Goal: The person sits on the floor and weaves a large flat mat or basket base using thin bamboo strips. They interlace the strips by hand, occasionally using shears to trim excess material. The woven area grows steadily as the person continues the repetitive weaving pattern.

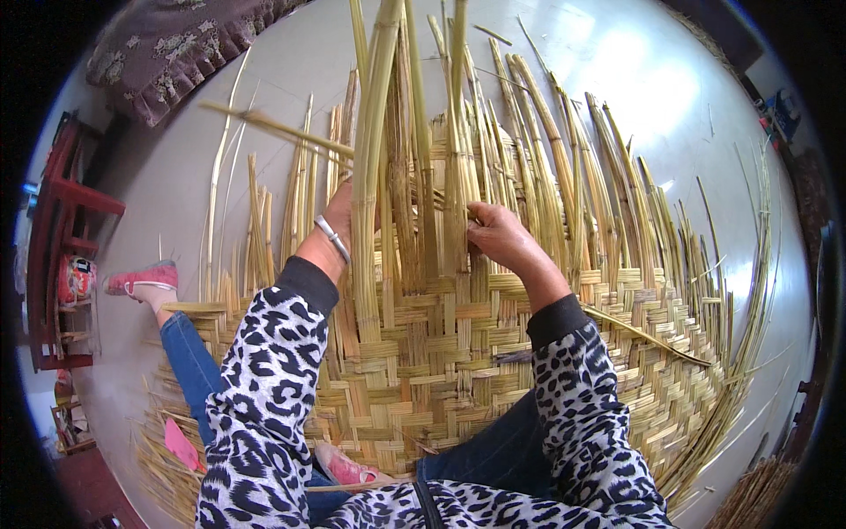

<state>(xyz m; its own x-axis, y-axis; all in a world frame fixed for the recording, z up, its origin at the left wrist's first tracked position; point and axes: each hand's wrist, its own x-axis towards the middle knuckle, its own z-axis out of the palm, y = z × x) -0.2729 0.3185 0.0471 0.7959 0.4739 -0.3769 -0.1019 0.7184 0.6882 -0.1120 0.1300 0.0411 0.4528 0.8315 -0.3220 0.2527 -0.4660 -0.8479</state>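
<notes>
Pinching cane strips, right fingers nearly closed; left hand: fingers hidden behind strips, grip unclear.

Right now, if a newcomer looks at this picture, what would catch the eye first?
Probably the large twill-woven mat, which fills the middle, with tall unwoven cane strips fanning out toward the top. Next come the leopard-print sleeves, entering from the lower edge, with the left hand and right hand among the strips. A pink shoe stands out at far left.
</notes>
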